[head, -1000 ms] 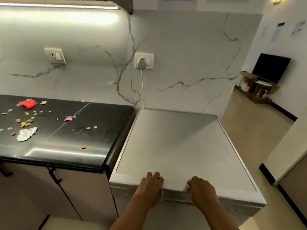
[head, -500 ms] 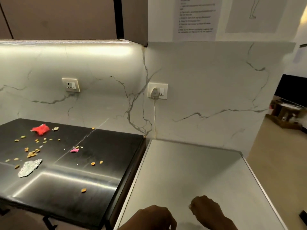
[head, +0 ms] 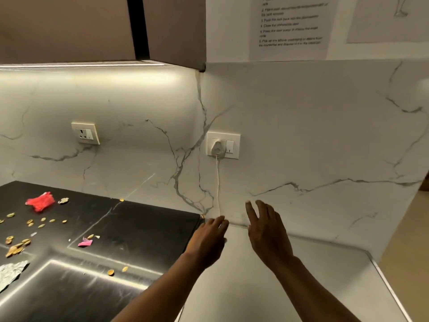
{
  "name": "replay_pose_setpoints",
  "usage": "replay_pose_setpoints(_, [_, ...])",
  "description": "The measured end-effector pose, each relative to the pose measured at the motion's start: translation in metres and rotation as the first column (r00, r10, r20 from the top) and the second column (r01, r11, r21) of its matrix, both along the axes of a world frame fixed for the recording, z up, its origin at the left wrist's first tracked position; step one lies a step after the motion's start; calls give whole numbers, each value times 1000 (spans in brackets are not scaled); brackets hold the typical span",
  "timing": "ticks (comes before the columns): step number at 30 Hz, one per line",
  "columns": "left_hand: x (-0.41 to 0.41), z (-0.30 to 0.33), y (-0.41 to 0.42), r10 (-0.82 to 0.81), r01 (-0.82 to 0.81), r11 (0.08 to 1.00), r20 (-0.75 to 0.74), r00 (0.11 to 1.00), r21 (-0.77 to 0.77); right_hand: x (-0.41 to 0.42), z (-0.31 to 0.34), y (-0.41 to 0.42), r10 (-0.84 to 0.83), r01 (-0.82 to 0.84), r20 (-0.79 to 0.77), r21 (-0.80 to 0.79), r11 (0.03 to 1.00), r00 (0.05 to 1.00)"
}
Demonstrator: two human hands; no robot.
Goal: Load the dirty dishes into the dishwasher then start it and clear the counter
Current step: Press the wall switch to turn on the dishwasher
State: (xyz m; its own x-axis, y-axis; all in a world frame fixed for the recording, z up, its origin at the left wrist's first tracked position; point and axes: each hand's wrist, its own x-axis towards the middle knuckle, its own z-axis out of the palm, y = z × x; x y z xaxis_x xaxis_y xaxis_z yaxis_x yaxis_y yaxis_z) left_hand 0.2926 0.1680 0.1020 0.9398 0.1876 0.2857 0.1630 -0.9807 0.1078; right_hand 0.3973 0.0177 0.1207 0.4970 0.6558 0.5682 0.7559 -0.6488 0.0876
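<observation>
Black worktop (head: 130, 231) at left w/ scattered crumbs (head: 17, 246), red wrapper (head: 40, 202); marble wall behind. Dishwasher (head: 267, 287) abuts worktop at right, flat grey top up, long axis running toward wall. Left hand (head: 209, 240) & right hand (head: 267, 233) apart, fingers extended, empty, above dishwasher top.

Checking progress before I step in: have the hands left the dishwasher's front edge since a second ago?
Yes. Both the left hand and right hand have lifted off it and now reach open-fingered toward the back wall, near the plugged socket.
</observation>
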Motion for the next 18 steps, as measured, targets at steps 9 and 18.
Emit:
replay_pose_setpoints(9, [83, 16, 64, 87, -87, 996, 4, 996, 2, 77, 40, 95, -52, 53, 15, -11, 999, 999])
replay_pose_setpoints(18, [104, 11, 93, 78, -78, 997, 3, 997, 18, 109, 50, 137, -116, 116, 6, -15, 993, 993])
